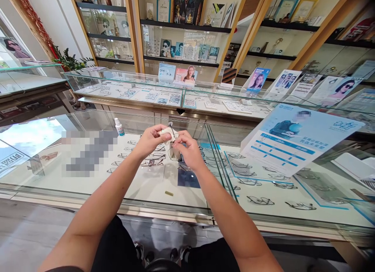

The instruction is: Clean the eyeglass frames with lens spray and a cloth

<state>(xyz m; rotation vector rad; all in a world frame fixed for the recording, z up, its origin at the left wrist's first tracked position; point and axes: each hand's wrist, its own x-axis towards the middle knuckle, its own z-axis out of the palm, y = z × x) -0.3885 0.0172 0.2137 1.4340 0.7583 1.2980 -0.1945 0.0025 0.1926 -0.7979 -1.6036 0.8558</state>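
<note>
Above the glass counter, my left hand [152, 140] is closed around a pale cleaning cloth [170, 135], its thumb pressed on the folds. A pair of glasses [174, 153] hangs between my hands, with one lens low and a dark thin part rising past the cloth. My right hand [190, 148] pinches these glasses near the cloth with thumb and fingers. Part of the frame is hidden behind the fingers and the cloth. A small white spray bottle [119, 127] stands upright on the glass, left of my hands.
Under the glass top [134, 194] lie several rows of glasses [260, 200]. A large blue and white sign [295, 143] stands to the right. Another glass showcase [131, 93] runs behind, with leaflets on it. A small gold-coloured piece [169, 193] lies near the front.
</note>
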